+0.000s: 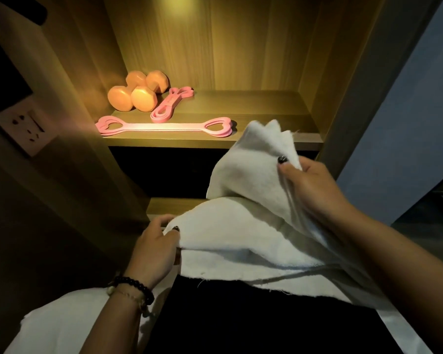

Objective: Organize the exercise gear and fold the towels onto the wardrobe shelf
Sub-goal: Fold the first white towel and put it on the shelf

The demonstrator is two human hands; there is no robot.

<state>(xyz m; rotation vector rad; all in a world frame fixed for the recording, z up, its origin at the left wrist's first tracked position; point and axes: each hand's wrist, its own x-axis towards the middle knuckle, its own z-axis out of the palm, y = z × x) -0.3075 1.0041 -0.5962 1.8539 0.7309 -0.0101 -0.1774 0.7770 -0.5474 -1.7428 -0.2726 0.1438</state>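
Note:
I hold a white towel (pixel 243 238) in front of the wardrobe, below the lit shelf (pixel 253 103). My left hand (pixel 155 251) pinches its left edge low down. My right hand (pixel 310 185) grips a raised corner, which stands up near the shelf's front edge. On the shelf's left side sit two orange dumbbells (pixel 136 92). A folded pink resistance band (pixel 170 104) lies next to them. A pink puller with heart-shaped handles (pixel 164 126) stretches along the shelf front. Another white towel (pixel 62 325) lies at the lower left, under my left forearm.
A wall socket (pixel 27 129) sits on the panel to the left. The wardrobe's right side wall (pixel 348 98) stands close to my right hand. A lower shelf edge (pixel 174 205) shows behind the towel. The right half of the lit shelf is bare wood.

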